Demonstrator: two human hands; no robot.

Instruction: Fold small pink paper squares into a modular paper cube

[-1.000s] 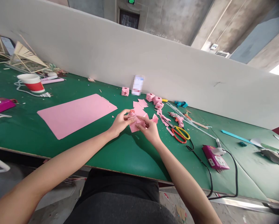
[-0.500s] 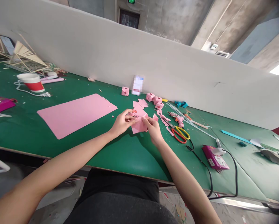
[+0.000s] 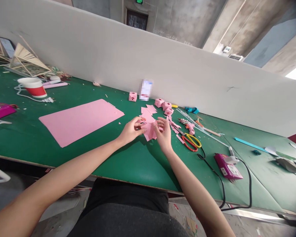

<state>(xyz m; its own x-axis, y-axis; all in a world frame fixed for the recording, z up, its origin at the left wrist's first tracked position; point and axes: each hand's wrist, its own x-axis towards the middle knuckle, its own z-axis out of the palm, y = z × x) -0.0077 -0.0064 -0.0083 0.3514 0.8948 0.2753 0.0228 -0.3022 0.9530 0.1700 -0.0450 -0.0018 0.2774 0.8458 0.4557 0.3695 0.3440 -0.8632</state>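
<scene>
1. Centrally, a small pink paper piece (image 3: 149, 132) sits between the person's two hands, above or upon the green table (image 3: 123, 171); whether it touches the surface cannot be told.
2. The left hand (image 3: 128, 133) is at the paper's left edge, thumb and fingers partly parted; the view does not settle whether they pinch it.
3. The right hand (image 3: 164, 135) has its thumb along the paper's right side, the other fingers loosely curved and spread beyond; a firm grip there cannot be confirmed.
4. The piece looks like thin card: almost weightless, probably stiff enough to keep a fold, yet easily creased or torn.
5. A light pinch at opposite edges or corners should suit it best; pressing mid-panel would likely buckle it.
6. Loose pink pieces (image 3: 148, 110) lie just beyond the hands, with folded pink shapes (image 3: 167, 106) farther back. These hollow forms look crushable and would be safest cradled by their sides.
7. A large pink sheet (image 3: 82, 122) lies flat to the left; scissors (image 3: 192, 141) rest to the right.
</scene>
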